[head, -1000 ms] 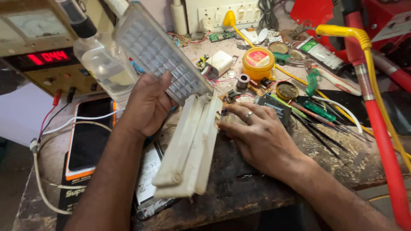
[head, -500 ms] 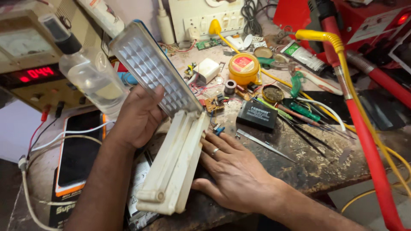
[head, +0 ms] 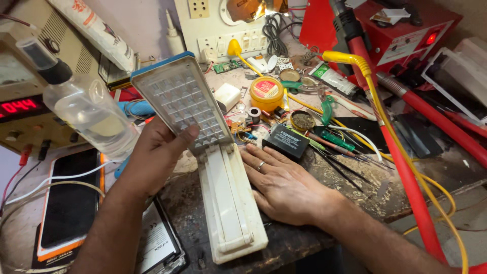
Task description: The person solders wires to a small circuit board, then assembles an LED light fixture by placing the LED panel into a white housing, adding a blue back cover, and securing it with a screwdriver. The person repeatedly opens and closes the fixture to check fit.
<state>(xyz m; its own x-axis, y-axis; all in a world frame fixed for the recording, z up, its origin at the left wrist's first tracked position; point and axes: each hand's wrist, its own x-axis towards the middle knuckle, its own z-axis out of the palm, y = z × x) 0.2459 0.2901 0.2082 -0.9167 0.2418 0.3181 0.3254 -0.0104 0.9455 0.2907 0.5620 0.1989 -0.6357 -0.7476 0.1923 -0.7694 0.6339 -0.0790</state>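
The left hand (head: 152,157), fingers wrapped behind it, props the white grid-faced LED panel (head: 185,99) of the cream folding plastic lamp (head: 228,203) upright, while the right hand (head: 284,185) lies flat, fingers spread, beside the base on the cluttered workbench (head: 355,177); unfolding appears complete, internal work unstarted.

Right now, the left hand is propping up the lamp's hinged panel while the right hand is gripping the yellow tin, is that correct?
Not quite. In the head view the right hand lies flat on the bench beside the lamp base, away from the yellow tin. The left hand does prop up the hinged panel.
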